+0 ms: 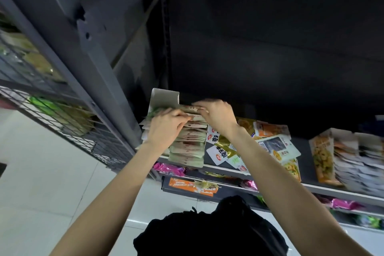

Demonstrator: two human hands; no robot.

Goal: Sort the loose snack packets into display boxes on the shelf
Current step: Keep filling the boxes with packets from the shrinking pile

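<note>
Arms raised to the shelf [228, 169], a person works both hands into a row of snack packets [188, 143] standing upright in an open display box [164, 97]. The left hand [164, 129] pinches packet tops, apparently steadying the row, while the right hand [216, 116], fingers curled, grips packets farther back. Loose packets [268, 147] lie unsorted just beside; a filled box [324, 156] stands beyond.

Your left hand [166, 127] and right hand [216, 116] grip packets [187, 143] in the box [164, 97]. Loose packets [270, 145] lie beside it on the shelf [307, 151].
</note>
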